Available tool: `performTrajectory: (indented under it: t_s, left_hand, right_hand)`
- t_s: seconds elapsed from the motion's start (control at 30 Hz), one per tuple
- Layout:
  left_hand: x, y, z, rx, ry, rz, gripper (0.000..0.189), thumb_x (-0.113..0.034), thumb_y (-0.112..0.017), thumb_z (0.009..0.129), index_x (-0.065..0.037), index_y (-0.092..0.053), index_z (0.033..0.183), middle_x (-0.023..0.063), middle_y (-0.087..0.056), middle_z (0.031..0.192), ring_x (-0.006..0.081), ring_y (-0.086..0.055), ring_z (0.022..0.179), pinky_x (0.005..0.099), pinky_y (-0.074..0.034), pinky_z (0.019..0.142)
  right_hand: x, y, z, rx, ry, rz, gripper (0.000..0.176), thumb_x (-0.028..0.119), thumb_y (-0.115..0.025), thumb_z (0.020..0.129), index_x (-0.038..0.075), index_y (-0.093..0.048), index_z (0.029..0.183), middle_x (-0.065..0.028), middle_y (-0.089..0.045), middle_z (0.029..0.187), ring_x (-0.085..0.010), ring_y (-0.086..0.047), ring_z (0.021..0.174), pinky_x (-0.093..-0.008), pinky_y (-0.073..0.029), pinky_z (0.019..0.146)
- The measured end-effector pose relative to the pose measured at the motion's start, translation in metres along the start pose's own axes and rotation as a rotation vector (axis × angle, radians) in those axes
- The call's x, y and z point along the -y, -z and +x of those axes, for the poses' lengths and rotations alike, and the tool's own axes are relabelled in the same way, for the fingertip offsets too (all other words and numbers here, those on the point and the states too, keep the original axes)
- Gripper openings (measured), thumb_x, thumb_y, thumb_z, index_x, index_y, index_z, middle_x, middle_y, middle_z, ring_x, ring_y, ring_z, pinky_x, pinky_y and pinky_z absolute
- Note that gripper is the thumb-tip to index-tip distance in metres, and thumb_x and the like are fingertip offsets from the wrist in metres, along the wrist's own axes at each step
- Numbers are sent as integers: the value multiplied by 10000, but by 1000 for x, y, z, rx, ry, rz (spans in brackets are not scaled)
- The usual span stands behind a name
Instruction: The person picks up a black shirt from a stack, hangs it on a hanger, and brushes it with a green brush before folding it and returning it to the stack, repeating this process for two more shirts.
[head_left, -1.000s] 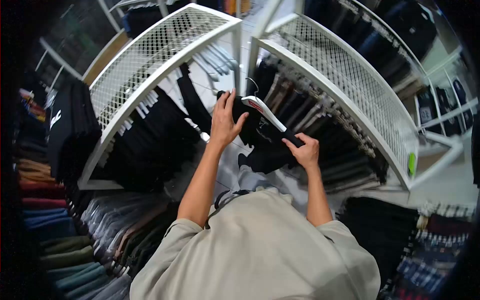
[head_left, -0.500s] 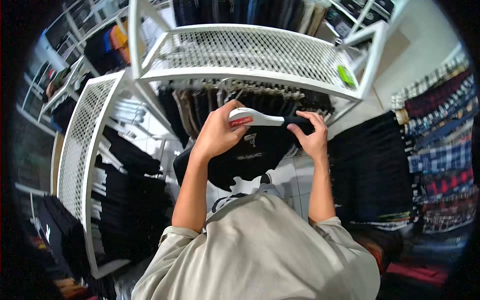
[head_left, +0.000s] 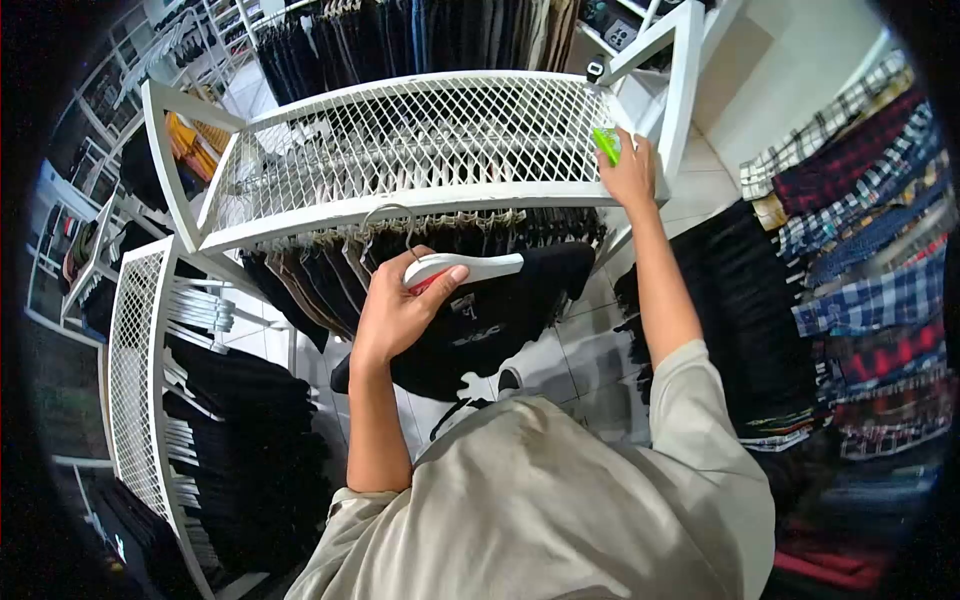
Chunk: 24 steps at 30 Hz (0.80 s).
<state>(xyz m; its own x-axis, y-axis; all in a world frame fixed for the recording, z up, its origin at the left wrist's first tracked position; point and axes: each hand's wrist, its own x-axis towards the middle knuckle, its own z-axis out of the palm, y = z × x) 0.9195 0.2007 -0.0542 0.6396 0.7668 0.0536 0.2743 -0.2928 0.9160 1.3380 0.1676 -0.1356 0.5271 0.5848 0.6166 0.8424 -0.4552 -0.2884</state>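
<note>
The left hand [head_left: 393,308] clasps the hanger [head_left: 492,266] of the black shirt [head_left: 535,305] before the mesh shelf [head_left: 480,198]; the right hand [head_left: 632,175], finger closure indeterminable, meets the green item [head_left: 605,146] at its right end, apparently a pickup step requiring a firm pinch.

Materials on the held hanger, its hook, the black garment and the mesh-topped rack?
Hanger: likely plastic, maybe painted wood; smooth, white, low sheen.
Hook: probably metal wire; thin, greyish, curved.
Black garment: matte fabric, fibre unclear; soft drape and folds.
Mesh-topped rack: probably white-painted metal; diamond mesh, rigid bars.
</note>
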Motion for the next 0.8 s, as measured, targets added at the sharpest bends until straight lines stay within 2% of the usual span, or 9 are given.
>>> performTrajectory:
  t_s: [0.07,0.17,0.23,0.3,0.37,0.47,0.6,0.7,0.8]
  left_hand:
    - [-1,-7,4,-13,42,-4,356,-330,-767,919,20,-714,957,50,-642,704,104,-546,648,290,-458,599]
    - [4,-10,8,-4,96,-51,323,-306,-762,927,12,-709,946,9,-616,696,67,-512,644,265,-423,575]
    - [12,-10,7,-26,134,-112,295,-292,-757,933,-1,-706,936,-19,-601,698,50,-491,638,243,-395,565]
    - [17,-8,6,-50,130,-125,290,-295,-756,937,-10,-704,925,-31,-592,696,47,-481,634,234,-386,568]
    - [25,-4,3,-61,144,-185,291,-297,-754,940,-12,-701,916,-43,-578,693,41,-466,633,232,-377,568]
    - [29,6,-1,-49,162,-183,290,-298,-754,942,-15,-699,912,-54,-553,673,33,-438,617,232,-351,549]
    - [34,23,-14,-14,109,-175,300,-321,-748,946,-28,-693,909,-58,-523,645,38,-432,580,239,-335,520]
    - [41,40,-27,34,73,-191,278,-285,-746,946,-16,-703,892,-53,-540,659,37,-432,610,239,-342,549]
    - [54,53,-33,83,67,-229,283,-289,-745,946,-15,-703,894,-52,-543,667,40,-438,618,241,-349,559]
  right_hand:
    - [-5,-9,18,257,-111,-147,591,412,-611,955,143,-491,1467,-283,-544,1280,-453,-572,1158,-553,-469,972]
    - [-16,-24,25,307,-116,-166,571,405,-586,979,152,-478,1479,-278,-573,1251,-446,-574,1157,-554,-465,975]
    - [1,-5,11,237,-79,-163,570,393,-588,988,153,-465,1490,-257,-599,1211,-438,-582,1141,-540,-475,968]
    - [29,28,-12,-32,-19,316,585,373,-608,987,126,-452,1494,-243,-591,1224,-408,-587,1132,-510,-485,953]
    - [76,68,-51,-114,3,416,592,332,-642,976,94,-461,1487,-223,-583,1229,-380,-586,1120,-479,-489,936]
    - [144,108,-120,-59,98,532,610,291,-688,950,87,-476,1484,-194,-557,1267,-352,-565,1135,-469,-479,943]
    - [187,98,-194,29,234,475,644,259,-713,926,99,-475,1502,-188,-540,1275,-356,-542,1154,-473,-432,997]
    - [159,84,-206,-236,91,316,602,245,-705,939,69,-475,1467,-213,-535,1270,-373,-534,1143,-491,-430,975]
    - [127,90,-228,-220,-321,252,569,216,-678,964,44,-446,1455,-243,-519,1272,-384,-533,1151,-489,-425,978]
